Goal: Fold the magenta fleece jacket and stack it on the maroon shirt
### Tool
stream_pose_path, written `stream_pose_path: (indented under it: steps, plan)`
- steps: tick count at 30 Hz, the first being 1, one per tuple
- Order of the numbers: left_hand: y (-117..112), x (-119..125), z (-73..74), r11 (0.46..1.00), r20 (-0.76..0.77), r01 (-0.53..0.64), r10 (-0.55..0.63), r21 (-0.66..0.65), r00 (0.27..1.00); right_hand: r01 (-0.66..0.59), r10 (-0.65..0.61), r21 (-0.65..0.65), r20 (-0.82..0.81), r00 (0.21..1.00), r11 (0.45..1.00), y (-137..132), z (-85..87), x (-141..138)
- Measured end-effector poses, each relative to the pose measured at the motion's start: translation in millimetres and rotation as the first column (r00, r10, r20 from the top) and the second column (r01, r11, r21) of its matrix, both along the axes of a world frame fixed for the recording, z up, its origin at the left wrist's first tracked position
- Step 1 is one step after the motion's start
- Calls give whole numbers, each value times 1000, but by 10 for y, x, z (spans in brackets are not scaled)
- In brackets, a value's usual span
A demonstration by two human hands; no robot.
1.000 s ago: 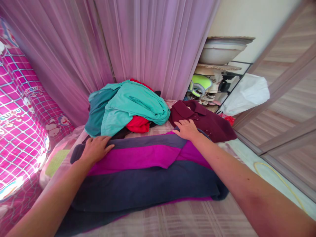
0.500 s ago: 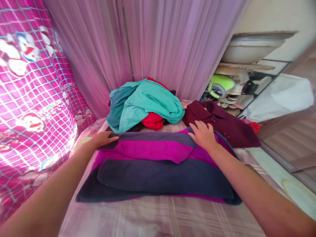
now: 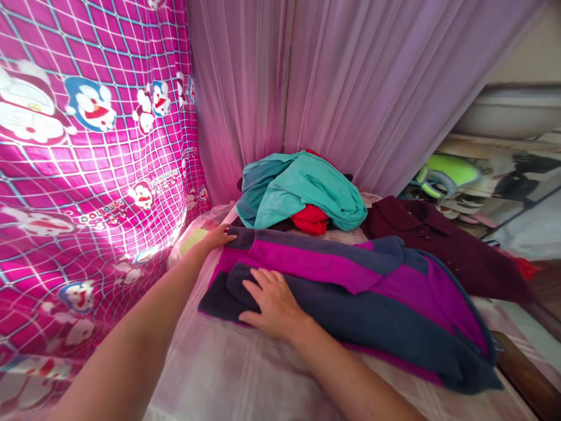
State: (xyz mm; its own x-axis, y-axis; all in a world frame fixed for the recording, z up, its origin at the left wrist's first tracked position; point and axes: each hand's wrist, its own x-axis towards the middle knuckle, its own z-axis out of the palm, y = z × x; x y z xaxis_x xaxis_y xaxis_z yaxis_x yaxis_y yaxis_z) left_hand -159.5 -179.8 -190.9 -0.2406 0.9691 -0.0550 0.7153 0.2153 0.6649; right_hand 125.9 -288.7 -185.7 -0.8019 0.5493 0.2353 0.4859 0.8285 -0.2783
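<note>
A folded purple and navy garment lies across the bed, slanting toward the near right. At its far left corner, my left hand grips the dark edge, thumb on top and the other fingers partly hidden. My right hand rests with spread fingers on the navy band at the garment's near left part. Behind the garment is a heap with a turquoise cloth on top and a red cloth showing underneath. A maroon collared shirt lies folded to the right of the heap.
The bed has a pale plaid sheet. On the left hangs a pink cartoon-print curtain, and a sheer lilac curtain closes the back. A shelf with shoes and a lime-green item stands right. A brown flat object lies near right.
My right hand has left the garment's far right edge and come to its near left part. The view has turned left, and the garment's right end now angles nearer. My left hand keeps its corner.
</note>
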Motion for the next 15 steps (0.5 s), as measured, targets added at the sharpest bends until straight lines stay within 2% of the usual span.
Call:
stream_pose_path:
  steps: [3,8,12,15]
  plan:
    - [115,-44,-30,999,-5,33,-34,-25,999,48,-44,-48,77,996,998,-138,-77,-266]
    - [305,-112,-104,996,14,51,-50,-79,999,94,-96,26,110,989,995,-282,-151,-507]
    - [325,-130,-124,994,51,45,-40,-98,998,141,-144,30,125,982,990,-322,-157,-614]
    - [277,-106,-74,994,99,44,-34,-101,994,160,-164,46,116,980,986,-315,-155,-635]
